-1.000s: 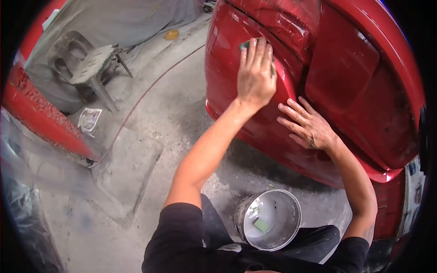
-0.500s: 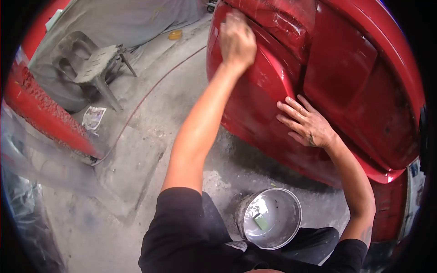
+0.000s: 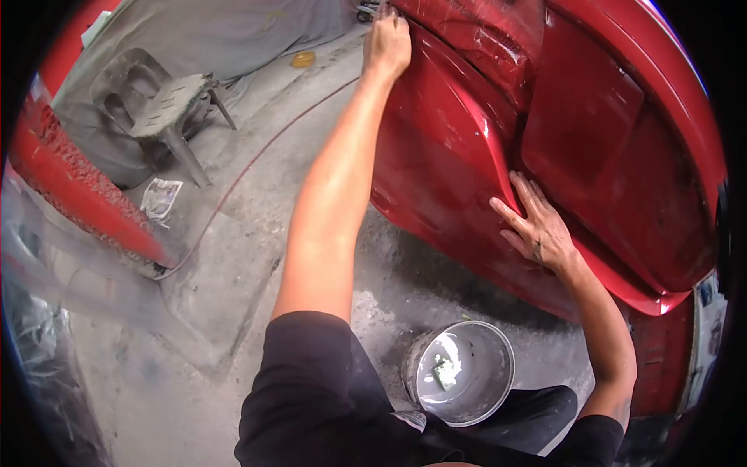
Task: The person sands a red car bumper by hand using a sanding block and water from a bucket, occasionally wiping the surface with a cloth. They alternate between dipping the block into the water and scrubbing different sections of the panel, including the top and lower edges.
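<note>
A glossy red car body panel [image 3: 436,148] fills the upper right, with a raised curved ridge across it. At its far upper left edge is my left hand [image 3: 387,45], its fingers curled; whatever may be under them is hidden. My right hand [image 3: 539,222] lies on the panel beside the ridge, fingers spread, holding nothing. Below the panel stands a round bucket [image 3: 504,373] with whitish liquid, and a small pale green block [image 3: 444,376] shows inside it under a bright reflection.
On the left stands a dusty grey chair [image 3: 167,105] near a draped sheet [image 3: 257,39]. A thin red hose [image 3: 261,152] crosses the concrete floor. Newspaper [image 3: 161,199], a yellow object [image 3: 303,59] and another red part [image 3: 85,187] lie farther left.
My left hand has moved up and left to the panel's edge. My right hand has shifted slightly right and down, still spread on the panel.
</note>
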Tool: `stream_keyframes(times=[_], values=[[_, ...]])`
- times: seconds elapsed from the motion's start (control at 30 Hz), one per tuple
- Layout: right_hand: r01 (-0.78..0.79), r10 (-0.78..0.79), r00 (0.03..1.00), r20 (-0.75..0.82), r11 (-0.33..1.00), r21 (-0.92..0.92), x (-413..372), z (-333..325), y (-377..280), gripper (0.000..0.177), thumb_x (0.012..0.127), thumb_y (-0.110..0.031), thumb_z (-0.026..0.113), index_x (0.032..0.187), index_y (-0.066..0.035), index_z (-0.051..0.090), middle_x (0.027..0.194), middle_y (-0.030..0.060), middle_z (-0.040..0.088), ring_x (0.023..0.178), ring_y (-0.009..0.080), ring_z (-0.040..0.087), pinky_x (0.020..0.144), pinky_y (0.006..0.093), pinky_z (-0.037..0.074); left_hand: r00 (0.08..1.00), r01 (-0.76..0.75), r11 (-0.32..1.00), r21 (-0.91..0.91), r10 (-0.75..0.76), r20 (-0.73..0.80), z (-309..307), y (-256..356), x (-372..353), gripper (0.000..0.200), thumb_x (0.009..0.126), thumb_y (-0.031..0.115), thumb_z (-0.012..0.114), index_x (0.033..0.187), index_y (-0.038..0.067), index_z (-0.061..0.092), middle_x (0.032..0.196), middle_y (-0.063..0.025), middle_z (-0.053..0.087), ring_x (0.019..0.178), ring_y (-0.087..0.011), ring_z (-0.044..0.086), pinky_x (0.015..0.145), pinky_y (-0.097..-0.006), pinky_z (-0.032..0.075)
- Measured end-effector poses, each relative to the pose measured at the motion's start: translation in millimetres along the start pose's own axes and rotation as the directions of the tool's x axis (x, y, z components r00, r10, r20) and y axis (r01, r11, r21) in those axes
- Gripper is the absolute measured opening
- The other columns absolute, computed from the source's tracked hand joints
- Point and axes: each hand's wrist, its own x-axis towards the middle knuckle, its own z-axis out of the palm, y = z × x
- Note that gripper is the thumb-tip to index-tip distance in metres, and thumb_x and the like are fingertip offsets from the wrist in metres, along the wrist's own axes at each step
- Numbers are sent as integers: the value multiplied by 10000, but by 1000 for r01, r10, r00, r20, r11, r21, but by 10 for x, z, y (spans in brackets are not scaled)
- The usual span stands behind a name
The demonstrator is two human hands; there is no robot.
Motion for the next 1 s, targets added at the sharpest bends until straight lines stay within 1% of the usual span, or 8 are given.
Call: stream_keyframes(times=[0.1,0.17,0.2,0.3,0.4,0.5,0.83,1.0], values=[[-29,28,999,25,1000,12,-5,-11,-17,855,829,-219,868,1587,-298,479,1648,315,374,1494,476,449,1253,558,404,971,-172,943,285,211,-113,251,-170,-443,555,1093,232,444,1581,-28,489,1705,-236,380,1602,-401,315,1318,-460,255],[-21,21,1000,-6,1000,15,21,47,14,847,827,-219,870,1580,-296,489,1647,313,377,1493,477,451,1247,554,414,660,-512,549,661,744,-106,352,-446,-699,548,1104,254,446,1571,-26,509,1715,-210,379,1610,-394,304,1317,-487,240],[-5,5,1000,-3,1000,24,-5,57,27,840,824,-219,871,1573,-295,500,1646,310,381,1491,477,454,1241,549,423,938,-290,903,317,334,-93,286,-270,-663,536,1109,241,433,1578,-6,511,1700,-192,417,1609,-392,313,1313,-498,239],[-20,20,1000,4,1000,18,3,45,10,822,823,-223,872,1561,-290,517,1648,304,384,1485,473,463,1231,541,436,990,103,922,-373,-58,130,-94,-257,56,520,1114,224,421,1585,22,508,1652,-258,455,1569,-350,405,1297,-422,287],[-28,28,1000,-5,999,22,-12,49,13,833,811,-214,880,1559,-291,522,1651,296,383,1476,471,474,1227,540,440,988,29,965,260,13,-157,93,47,42,444,1073,205,453,1312,-130,621,1417,-368,599,1305,-532,571,1064,-539,497],[-35,35,999,-2,999,15,-14,32,7,854,806,-208,882,1569,-298,511,1655,288,381,1468,468,481,1221,534,448,878,-301,784,543,450,-163,623,258,-960,476,1007,190,567,1340,-143,639,1507,-361,551,1476,-505,461,1260,-614,315],[-48,46,998,-31,998,-40,-54,29,-5,844,842,-218,840,1594,-348,480,1648,251,398,1423,453,511,1182,539,465,831,-421,778,466,537,-146,585,112,-833,485,1080,222,459,1390,-113,623,1540,-345,533,1469,-532,452,1274,-563,305],[-97,97,995,8,994,-54,-59,-4,-64,794,885,-239,802,1598,-361,477,1662,244,384,1440,451,491,1189,544,454,681,-727,605,325,693,236,599,363,-1564,423,1003,187,613,1345,-52,679,1523,-265,592,1446,-422,537,1246,-592,349]])
